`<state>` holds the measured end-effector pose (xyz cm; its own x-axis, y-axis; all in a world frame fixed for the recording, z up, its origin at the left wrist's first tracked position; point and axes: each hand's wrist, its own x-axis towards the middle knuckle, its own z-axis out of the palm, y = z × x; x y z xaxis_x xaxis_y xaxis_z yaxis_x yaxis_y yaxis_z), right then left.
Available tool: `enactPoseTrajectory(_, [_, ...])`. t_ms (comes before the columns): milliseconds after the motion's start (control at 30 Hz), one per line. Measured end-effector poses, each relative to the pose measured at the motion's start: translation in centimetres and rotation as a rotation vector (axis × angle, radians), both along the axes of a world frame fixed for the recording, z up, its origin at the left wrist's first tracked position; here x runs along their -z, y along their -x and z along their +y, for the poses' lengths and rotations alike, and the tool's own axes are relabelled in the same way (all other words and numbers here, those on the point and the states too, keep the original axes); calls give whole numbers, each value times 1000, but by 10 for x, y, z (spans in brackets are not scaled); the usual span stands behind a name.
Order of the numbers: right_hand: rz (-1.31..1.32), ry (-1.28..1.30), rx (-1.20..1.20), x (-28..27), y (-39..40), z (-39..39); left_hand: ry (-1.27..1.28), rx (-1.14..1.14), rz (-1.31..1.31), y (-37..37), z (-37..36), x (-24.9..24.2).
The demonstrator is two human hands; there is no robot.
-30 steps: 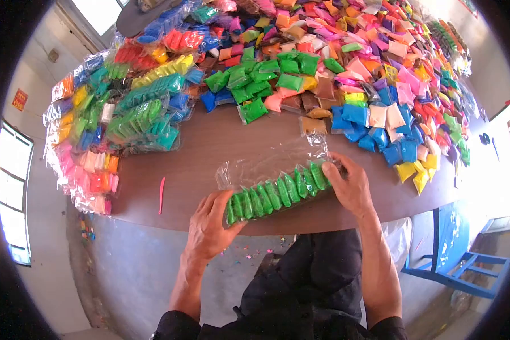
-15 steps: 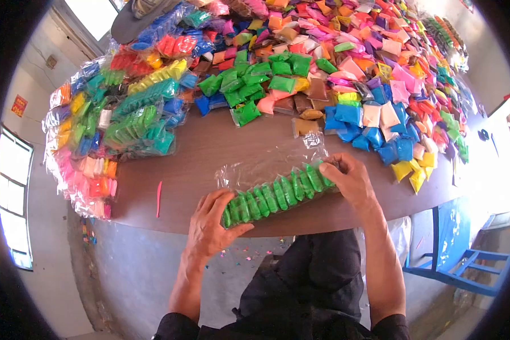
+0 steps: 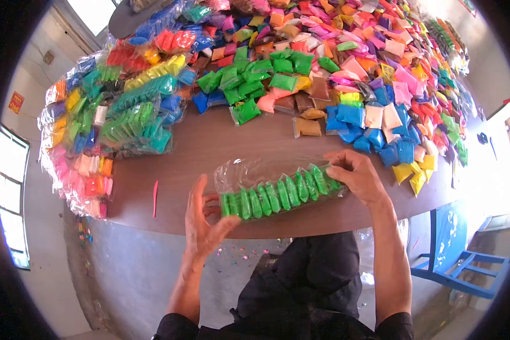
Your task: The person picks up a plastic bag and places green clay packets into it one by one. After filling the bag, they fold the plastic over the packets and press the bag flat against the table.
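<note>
A clear plastic bag [image 3: 280,192] with a row of several green packets in it lies near the table's front edge, its loose film towards the far side. My right hand [image 3: 357,174] pinches the bag's right end between thumb and fingers. At the left end, my left hand [image 3: 203,218] has its thumb and fingers spread around the last green packet; part of the fingers is hidden behind the bag. Beyond the bag lies a heap of loose green packets [image 3: 246,85].
On the brown table [image 3: 192,164] a pink stick [image 3: 155,198] lies left of the bag. Filled bags [image 3: 136,119] are stacked at the left. Blue packets [image 3: 351,115] and a large multicoloured heap [image 3: 374,51] cover the far right. A blue chair [image 3: 450,249] stands at the right.
My left hand has opened and loosened at the bag's left end. The bag's row of packets has tilted upright and shifted slightly, and the film at its far side has spread. My right hand still pinches it.
</note>
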<state>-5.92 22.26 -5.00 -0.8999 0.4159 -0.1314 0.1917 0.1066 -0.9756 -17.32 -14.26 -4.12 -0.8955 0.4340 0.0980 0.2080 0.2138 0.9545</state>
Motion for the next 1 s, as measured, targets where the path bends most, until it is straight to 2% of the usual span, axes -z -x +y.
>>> enactPoseTrajectory(100, [-35,34,-30,-2,-1,3,-126,-164,-288,17,8,-2])
enactPoseTrajectory(200, [-9,98,-5,-5,-1,-1,75,-205,-325,38,22,-16])
enactPoseTrajectory(300, [61,150,14,-9,0,-8,172,-120,-328,61,26,1])
enactPoseTrajectory(400, [13,112,-19,-12,-2,-7,109,-29,-346,69,30,1])
enactPoseTrajectory(500, [-37,45,-22,-13,-2,-6,293,51,-293,71,30,-13])
enactPoseTrajectory(600, [-46,-2,-1,-7,-2,-7,247,45,-87,70,23,1])
enactPoseTrajectory(700, [4,8,32,1,-2,-8,19,55,12,66,20,26])
enactPoseTrajectory(800, [3,26,51,0,-2,-11,24,94,-77,67,13,24])
enactPoseTrajectory(900, [0,36,90,-1,-2,-15,-107,99,-355,66,12,5])
enactPoseTrajectory(1000, [1,24,108,1,-1,-15,-134,177,-434,66,7,-5])
